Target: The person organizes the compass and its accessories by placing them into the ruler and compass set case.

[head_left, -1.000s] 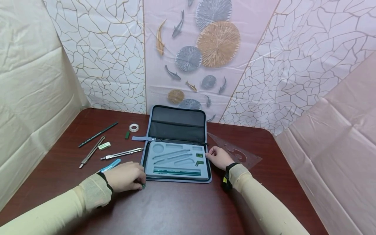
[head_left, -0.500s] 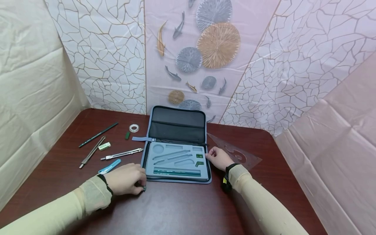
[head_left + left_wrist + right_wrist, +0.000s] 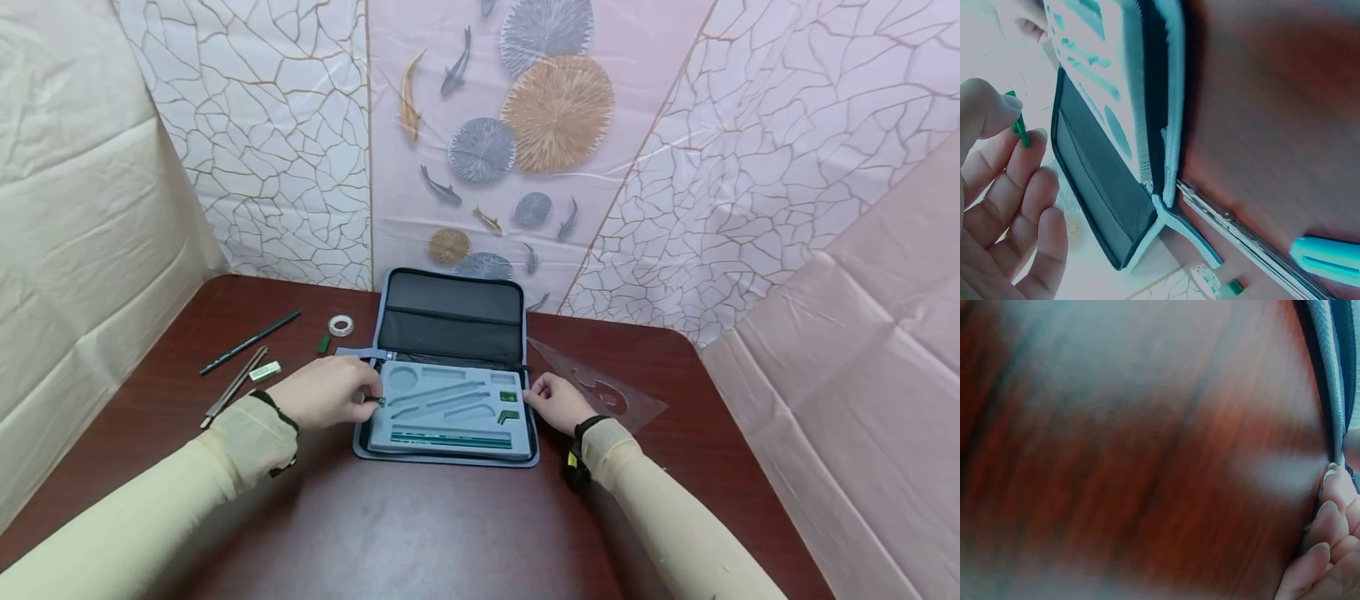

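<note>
My left hand (image 3: 330, 392) is raised over the left edge of the zip case (image 3: 450, 300), pinching a small flat green piece (image 3: 1019, 122) between thumb and index finger. Its other fingers are loosely bent. The case lies unfolded, its light blue moulded tray (image 3: 379, 437) facing up. Dark green pencils (image 3: 450, 439), a green square piece (image 3: 508, 397) and a green angled piece (image 3: 508, 417) sit in tray slots. At the case's right edge, my right hand (image 3: 558, 404) pinches the rim, thumb on the inner side and fingertips (image 3: 1332, 478) outside.
A pencil (image 3: 250, 342), slim metal tool (image 3: 234, 387), eraser (image 3: 265, 371), tape roll (image 3: 341, 325) and small green block (image 3: 323, 344) lie left. A metal compass (image 3: 1229, 215) and light blue cutter (image 3: 1329, 256) lie under my left arm. A clear plastic template (image 3: 633, 404) lies right.
My left hand has lifted from the table near the case's front left corner and moved up and slightly right to the tray's left side, carrying the green piece. The right hand stays put.
</note>
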{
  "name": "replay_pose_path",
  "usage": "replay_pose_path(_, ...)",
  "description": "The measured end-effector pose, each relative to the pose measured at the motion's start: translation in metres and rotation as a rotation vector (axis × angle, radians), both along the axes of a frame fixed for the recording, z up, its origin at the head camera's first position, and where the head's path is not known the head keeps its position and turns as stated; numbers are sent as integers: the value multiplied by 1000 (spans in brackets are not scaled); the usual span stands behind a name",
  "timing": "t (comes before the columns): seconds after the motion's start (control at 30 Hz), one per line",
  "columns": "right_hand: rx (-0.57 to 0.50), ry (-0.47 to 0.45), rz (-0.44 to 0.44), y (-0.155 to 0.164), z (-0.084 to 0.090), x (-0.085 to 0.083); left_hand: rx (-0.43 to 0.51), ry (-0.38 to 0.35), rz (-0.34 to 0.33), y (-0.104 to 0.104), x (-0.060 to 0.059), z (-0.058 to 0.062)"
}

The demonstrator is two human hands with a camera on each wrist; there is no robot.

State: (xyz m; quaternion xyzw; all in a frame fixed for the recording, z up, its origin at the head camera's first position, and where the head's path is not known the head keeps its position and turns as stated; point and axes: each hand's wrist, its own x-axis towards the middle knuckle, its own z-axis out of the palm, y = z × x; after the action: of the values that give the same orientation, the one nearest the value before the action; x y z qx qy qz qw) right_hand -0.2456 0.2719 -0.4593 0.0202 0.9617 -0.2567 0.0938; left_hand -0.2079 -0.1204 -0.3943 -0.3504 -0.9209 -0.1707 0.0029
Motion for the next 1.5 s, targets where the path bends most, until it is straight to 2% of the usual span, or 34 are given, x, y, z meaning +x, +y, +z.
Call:
replay_pose_path(0.2,2,11,5,-1,0,1,17,-1,5,6,-10,-2)
replay_pose_path(0.53,6,7,1,1,0,0,-3,-9,-63,12,-16,-11)
replay_pose_path(0.63,3,13,6,1,1,1,-11,-24,-54,17,-20,-14)
replay_pose_path(0.9,4,12,-8,2,1,1,12,-144,-20,54,-44,-11)
replay_pose_path(1.0,6,12,-7,0,-2,0,6,-153,-18,69,-56,-11)
replay_pose_path(1.2,-2,23,-7,-2,-5,0,-52,-105,-33,95,-78,-18)
replay_pose_path(1.43,0,22,-6,-1,-3,1,-82,-14,-131,117,-84,-20)
replay_pose_path(1.5,3,23,-12,1,-3,2,-90,12,-143,123,-87,-26)
